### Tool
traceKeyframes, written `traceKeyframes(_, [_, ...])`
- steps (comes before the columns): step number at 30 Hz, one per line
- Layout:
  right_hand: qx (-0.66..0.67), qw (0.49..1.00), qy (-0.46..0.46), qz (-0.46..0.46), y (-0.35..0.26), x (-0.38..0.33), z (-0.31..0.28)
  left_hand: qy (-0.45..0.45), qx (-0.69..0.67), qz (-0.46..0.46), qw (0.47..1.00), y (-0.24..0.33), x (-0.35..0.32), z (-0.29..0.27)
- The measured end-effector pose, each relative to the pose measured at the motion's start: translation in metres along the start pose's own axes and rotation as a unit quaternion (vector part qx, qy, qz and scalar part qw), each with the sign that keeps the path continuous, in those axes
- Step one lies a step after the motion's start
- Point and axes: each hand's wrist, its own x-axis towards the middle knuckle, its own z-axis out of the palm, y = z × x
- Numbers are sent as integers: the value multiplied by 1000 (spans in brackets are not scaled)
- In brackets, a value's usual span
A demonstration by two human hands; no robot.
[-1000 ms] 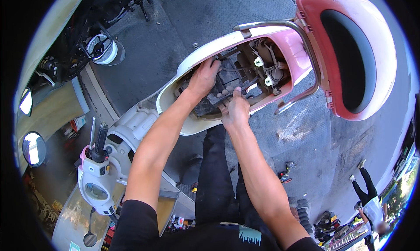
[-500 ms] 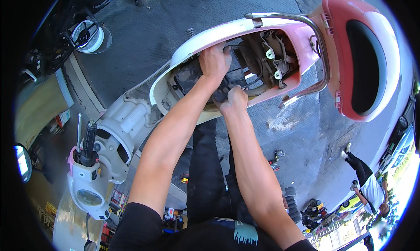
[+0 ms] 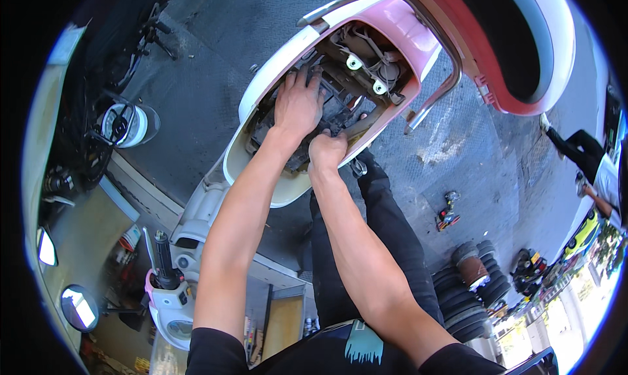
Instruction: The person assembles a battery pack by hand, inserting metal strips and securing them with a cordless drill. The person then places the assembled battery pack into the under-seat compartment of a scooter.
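Note:
A pink and cream scooter stands below me with its seat tipped up, so the open body shows black parts and wiring. My left hand lies flat inside the opening, fingers spread on the black parts. My right hand is at the near rim of the opening with its fingers curled round a black part there. What the fingers grip is partly hidden.
A chrome grab rail curves round the scooter's rear. The handlebar and a mirror are at lower left. A small red tool and stacked tyres lie on the grey floor to the right. Another person stands at the far right.
My view has moved closer over the scooter's open body. My left hand has slid lower and flatter into the opening; my right hand stays at the near rim.

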Motion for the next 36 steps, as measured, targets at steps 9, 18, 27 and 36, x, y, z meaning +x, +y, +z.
traceKeyframes(9, [242, 924, -4, 295, -5, -19, 27, -168, -9, 18, 986, -6, 43, -14])
traceKeyframes(18, [461, 836, 132, 268, -9, 1, 51, -142, -85, 60, 984, -12, 47, -15])
traceKeyframes(27, [554, 796, 112, 219, -31, -1, 35, -109, -90, 50, 989, -17, 32, 0])
traceKeyframes(36, [372, 917, 107, 97, -13, 9, 33, -78, -92, 48, 992, -19, 27, 9])
